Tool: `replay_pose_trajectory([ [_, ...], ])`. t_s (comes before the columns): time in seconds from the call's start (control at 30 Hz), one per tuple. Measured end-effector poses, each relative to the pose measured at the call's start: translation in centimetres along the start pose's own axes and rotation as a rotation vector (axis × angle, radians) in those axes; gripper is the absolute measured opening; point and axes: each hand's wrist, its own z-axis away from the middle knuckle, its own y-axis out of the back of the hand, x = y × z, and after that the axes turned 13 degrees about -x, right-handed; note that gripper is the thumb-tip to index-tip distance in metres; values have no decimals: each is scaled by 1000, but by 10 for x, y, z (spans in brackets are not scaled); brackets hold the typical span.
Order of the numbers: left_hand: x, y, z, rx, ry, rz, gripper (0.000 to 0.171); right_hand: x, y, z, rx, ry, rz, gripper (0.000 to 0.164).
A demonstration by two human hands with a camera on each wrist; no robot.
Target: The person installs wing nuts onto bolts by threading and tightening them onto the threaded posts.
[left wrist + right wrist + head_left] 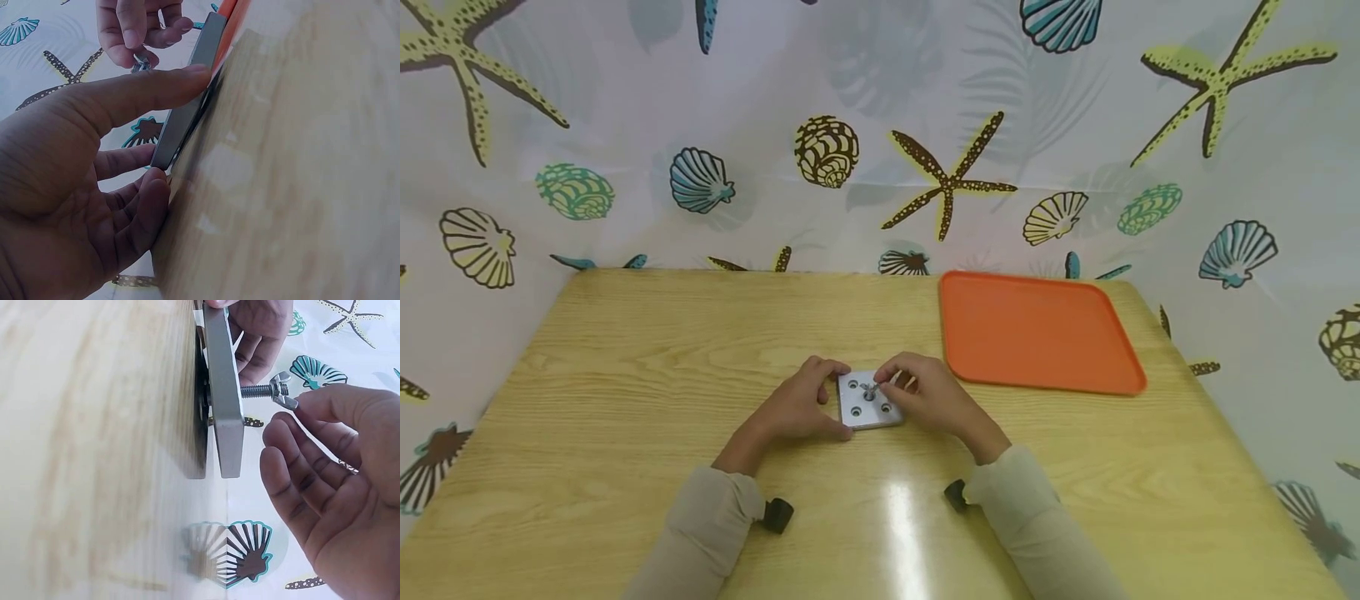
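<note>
A square grey metal plate (pixel 871 417) with several holes lies close over the table. From its middle rises a threaded bolt (pixel 255 392), carrying a wing nut (pixel 284 391) near its free end. My left hand (pixel 801 406) grips the plate at its left side, thumb on the near edge and fingers at the far edge. With thumb and forefinger, my right hand (pixel 931 398) pinches a wing of the nut. In the right wrist view, the other fingers of that hand curl loosely below the bolt, apart from the plate.
An orange tray (pixel 1037 329) lies at the back right of the wooden table (pixel 662 358). Behind the table hangs a white cloth (pixel 760 92) printed with shells and starfish. Both sleeves have a small black device (pixel 777 515) at the wrist.
</note>
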Motion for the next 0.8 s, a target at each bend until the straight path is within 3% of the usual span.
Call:
replay_pose_trajectory([
  [0.3,0,-1,-1,4,-2,-5,85,-1,0,0,-7,4,2,9],
  [0.8,-1,0,0,-5,-17,-8,85,-3,-2,-2,-83,40,-18,27],
])
